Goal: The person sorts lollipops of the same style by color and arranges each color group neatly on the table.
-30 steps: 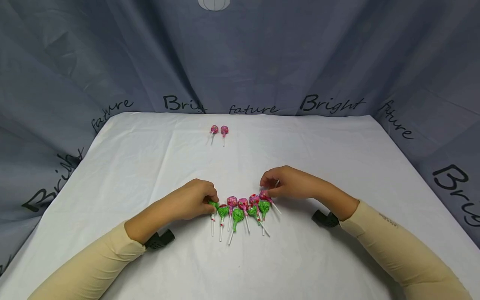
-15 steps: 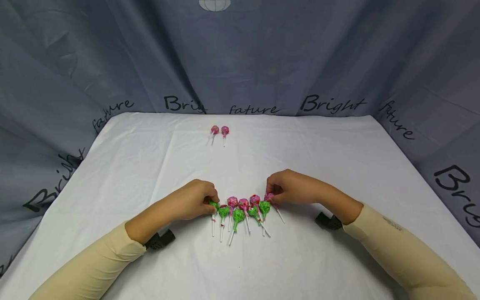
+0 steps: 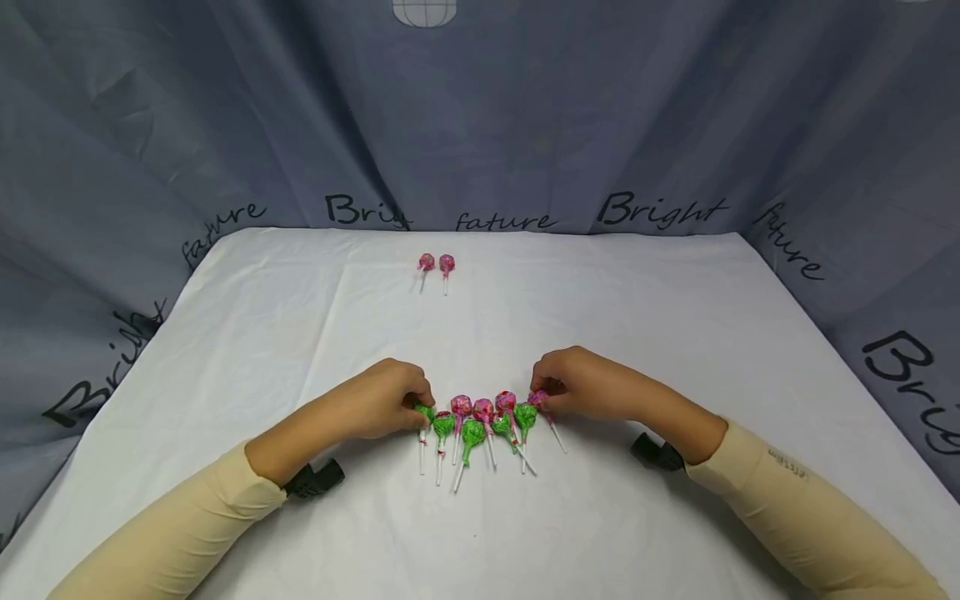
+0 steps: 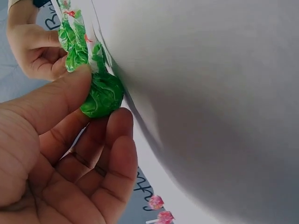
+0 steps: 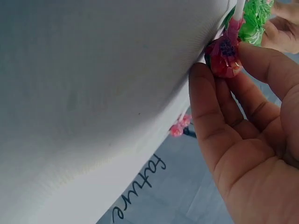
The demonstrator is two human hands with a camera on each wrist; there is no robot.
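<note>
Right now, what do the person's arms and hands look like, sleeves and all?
The left hand and right hand wear no gloves. The left sleeve and right sleeve are plain beige; the right has a small dark marking, too small to read. A black box shows under each wrist.

Green lollipops [image 3: 473,432] and pink lollipops [image 3: 483,410] are dotting a white tablecloth [image 3: 637,308], a pink pair [image 3: 447,263] near its far edge; black lettering [image 3: 618,207] is patterning the blue-grey curtain [image 3: 525,108].
</note>
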